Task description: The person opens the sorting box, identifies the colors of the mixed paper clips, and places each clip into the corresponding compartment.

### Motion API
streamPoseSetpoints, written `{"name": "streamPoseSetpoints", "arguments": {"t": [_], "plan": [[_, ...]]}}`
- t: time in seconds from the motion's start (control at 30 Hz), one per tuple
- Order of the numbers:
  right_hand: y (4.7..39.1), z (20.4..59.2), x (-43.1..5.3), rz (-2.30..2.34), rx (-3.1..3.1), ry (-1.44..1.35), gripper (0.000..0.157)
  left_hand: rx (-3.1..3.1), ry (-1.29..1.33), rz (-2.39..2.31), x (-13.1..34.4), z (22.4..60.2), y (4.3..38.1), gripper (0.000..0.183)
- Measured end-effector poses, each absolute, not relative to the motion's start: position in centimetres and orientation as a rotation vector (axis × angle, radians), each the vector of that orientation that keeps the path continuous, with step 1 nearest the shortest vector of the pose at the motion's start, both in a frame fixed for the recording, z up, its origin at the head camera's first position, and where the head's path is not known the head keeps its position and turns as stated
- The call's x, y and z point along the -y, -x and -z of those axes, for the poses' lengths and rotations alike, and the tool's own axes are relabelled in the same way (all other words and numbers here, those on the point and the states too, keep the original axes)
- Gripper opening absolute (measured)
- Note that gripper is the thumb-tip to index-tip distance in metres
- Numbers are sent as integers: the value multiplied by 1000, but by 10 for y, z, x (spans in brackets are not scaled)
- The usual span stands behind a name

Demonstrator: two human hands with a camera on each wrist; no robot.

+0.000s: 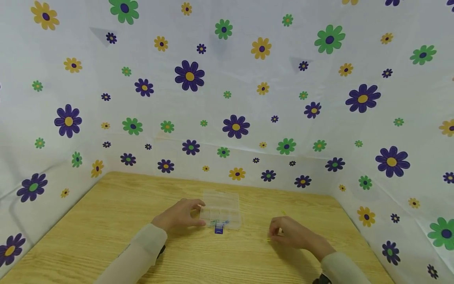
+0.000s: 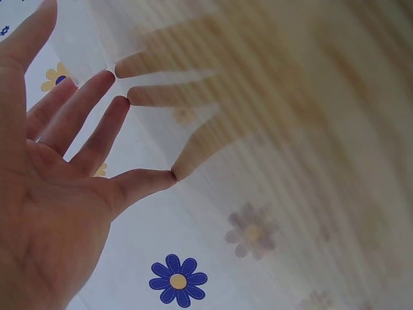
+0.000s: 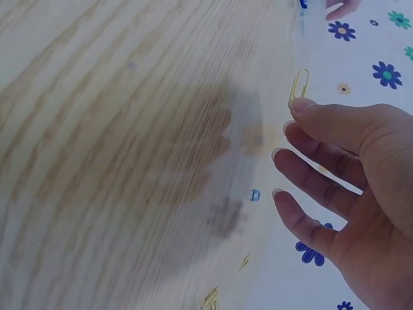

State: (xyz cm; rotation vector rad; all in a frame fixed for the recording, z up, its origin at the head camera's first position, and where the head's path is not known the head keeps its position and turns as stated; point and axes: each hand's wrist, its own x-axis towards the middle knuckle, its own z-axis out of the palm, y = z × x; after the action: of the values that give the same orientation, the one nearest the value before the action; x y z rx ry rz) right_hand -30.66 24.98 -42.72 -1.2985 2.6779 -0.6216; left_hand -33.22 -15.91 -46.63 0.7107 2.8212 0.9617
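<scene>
A clear plastic compartment box (image 1: 220,202) with its lid raised lies on the table, a blue clasp (image 1: 218,228) at its front. Small green and blue pieces (image 1: 220,222) sit in the front compartments. At the box's left side is my left hand (image 1: 180,215), thumb and fingers spread apart; in the left wrist view its fingertips rest on the tabletop. Right of the box, my right hand (image 1: 289,232) pinches a yellow paper clip (image 3: 301,82) between thumb and index finger, low over the table. Its other fingers are loosely bent.
More yellow paper clips (image 3: 210,298) lie on the table (image 1: 244,260) beyond my right hand, with a small blue piece (image 3: 254,194) near them. A flower-printed white sheet (image 1: 213,106) stands around the back and sides of the table.
</scene>
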Motion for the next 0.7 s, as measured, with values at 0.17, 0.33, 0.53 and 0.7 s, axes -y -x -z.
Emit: {"name": "streamPoseSetpoints", "arguments": {"t": [0.17,0.33,0.53,0.7], "plan": [[310,425,-242,606,-2686,1337,11,-2808,-720,-983,160,465,331,66],[314,425,-233,573,-2707,1357,12,-2820,-707,-969,159,465,330,65],[316,423,-223,572,-2710,1343,12,-2820,-700,-966,159,468,333,66],[318,420,-215,574,-2711,1336,8,-2818,-707,-968,160,470,336,67]]}}
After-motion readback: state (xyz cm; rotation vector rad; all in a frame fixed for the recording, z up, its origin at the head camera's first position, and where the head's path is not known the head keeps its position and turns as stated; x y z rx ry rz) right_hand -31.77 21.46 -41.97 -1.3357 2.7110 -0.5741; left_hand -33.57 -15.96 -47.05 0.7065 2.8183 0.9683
